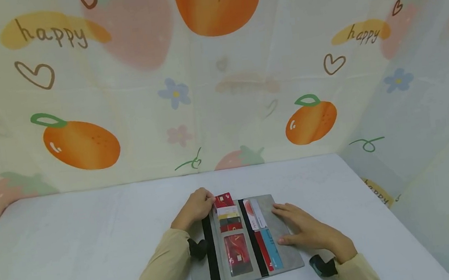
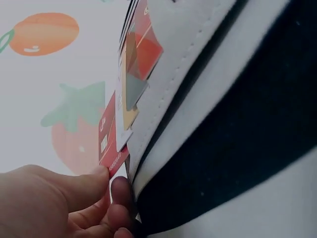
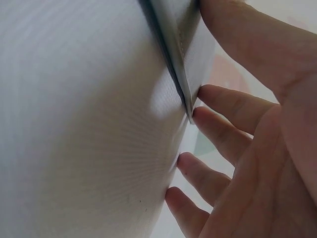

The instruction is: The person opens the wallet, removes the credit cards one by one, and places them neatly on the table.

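Observation:
A grey card wallet (image 1: 281, 256) lies opened flat on the white table, with cards in its pockets. At its top left pocket my left hand (image 1: 196, 208) pinches the edge of a red bank card (image 1: 224, 200), which sticks up above the pocket; the left wrist view shows thumb and fingers at the corner of this red card (image 2: 106, 134). My right hand (image 1: 307, 230) rests with spread fingers on the wallet's right side. In the right wrist view its fingertips touch the wallet's edge (image 3: 173, 59) and the table beside it.
More cards fill the other pockets: a red card (image 1: 237, 251) at lower left, white cards (image 1: 255, 212) at upper right, and a blue card (image 1: 271, 248) at lower right. Black bands (image 1: 211, 252) run down the wallet. A fruit-patterned curtain (image 1: 143, 121) hangs behind the white table (image 1: 75, 249).

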`<state>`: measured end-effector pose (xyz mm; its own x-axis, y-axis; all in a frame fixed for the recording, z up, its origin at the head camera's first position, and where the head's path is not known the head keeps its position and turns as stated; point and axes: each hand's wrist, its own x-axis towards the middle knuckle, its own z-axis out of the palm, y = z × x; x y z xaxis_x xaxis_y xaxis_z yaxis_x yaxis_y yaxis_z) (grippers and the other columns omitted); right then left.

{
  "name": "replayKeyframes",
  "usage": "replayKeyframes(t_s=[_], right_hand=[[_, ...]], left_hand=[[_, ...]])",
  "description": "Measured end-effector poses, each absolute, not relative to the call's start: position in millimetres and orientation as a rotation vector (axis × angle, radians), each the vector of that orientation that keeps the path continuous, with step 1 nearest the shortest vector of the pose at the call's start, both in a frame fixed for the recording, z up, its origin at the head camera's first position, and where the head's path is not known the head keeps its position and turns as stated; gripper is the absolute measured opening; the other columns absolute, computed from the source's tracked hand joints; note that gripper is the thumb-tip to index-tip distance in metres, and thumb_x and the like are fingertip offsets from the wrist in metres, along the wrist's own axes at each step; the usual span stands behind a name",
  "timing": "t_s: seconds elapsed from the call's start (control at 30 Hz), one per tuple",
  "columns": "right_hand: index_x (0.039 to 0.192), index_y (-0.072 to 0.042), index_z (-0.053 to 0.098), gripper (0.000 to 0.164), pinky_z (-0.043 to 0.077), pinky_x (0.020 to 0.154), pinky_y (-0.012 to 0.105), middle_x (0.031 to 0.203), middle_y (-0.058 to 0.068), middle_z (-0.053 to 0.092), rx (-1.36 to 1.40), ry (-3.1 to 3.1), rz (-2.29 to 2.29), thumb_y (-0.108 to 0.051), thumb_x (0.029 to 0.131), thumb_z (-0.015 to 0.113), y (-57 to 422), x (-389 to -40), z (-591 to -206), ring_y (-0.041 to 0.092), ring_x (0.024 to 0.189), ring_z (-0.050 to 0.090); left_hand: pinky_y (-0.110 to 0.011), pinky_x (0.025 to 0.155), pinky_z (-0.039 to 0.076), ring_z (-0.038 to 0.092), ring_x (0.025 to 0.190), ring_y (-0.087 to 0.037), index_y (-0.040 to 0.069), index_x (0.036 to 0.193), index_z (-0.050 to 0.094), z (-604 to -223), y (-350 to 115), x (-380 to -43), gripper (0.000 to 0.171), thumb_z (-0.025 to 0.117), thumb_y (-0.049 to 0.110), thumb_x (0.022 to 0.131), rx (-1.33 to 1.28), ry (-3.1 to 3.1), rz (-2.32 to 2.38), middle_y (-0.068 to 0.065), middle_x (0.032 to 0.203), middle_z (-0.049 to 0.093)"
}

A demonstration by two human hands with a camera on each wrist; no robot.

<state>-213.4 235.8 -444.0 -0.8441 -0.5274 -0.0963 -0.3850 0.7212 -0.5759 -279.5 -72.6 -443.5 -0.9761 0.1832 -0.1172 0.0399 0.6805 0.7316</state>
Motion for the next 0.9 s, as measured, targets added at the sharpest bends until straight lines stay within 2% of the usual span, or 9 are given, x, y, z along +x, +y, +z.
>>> replayKeyframes(t_s=[0.27,0.5,0.77,0.9], right_hand=[[0.148,0.002,0.039,0.083,0.026,0.111,0.07,0.157,0.023,0.034,-0.7,2.683,-0.797,-0.039,0.086,0.075,236.5,-213.7,-443.1,0.05,0.144,0.026],[0.148,0.003,0.039,0.083,0.025,0.111,0.069,0.157,0.024,0.033,-0.704,2.678,-0.806,-0.039,0.086,0.075,237.1,-213.9,-443.1,0.05,0.144,0.025],[0.148,0.002,0.039,0.083,0.025,0.111,0.069,0.157,0.023,0.033,-0.694,2.673,-0.807,-0.039,0.086,0.075,236.2,-213.8,-442.4,0.051,0.145,0.025],[0.148,0.002,0.039,0.083,0.024,0.111,0.07,0.157,0.023,0.033,-0.688,2.675,-0.808,-0.039,0.086,0.075,236.9,-214.1,-443.1,0.051,0.145,0.024]], left_hand=[[-0.033,0.071,0.045,0.054,0.089,-0.024,-0.005,0.104,0.058,-443.2,-71.5,-280.4,0.016,0.05,0.008,0.1,0.166,2.733,1.192,-0.016,0.1,0.06],[-0.042,0.085,0.052,0.061,0.094,-0.025,-0.001,0.122,0.059,-443.4,-70.7,-279.4,0.03,0.061,0.015,0.096,0.16,2.641,1.207,-0.018,0.109,0.065],[-0.033,0.072,0.049,0.058,0.083,-0.022,0.006,0.119,0.064,-447.6,-69.6,-279.2,0.026,0.066,0.011,0.093,0.172,2.687,1.293,-0.012,0.092,0.063],[-0.031,0.069,0.047,0.057,0.081,-0.021,0.008,0.12,0.065,-447.4,-66.3,-279.0,0.027,0.065,0.012,0.094,0.171,2.717,1.319,-0.011,0.089,0.062]])
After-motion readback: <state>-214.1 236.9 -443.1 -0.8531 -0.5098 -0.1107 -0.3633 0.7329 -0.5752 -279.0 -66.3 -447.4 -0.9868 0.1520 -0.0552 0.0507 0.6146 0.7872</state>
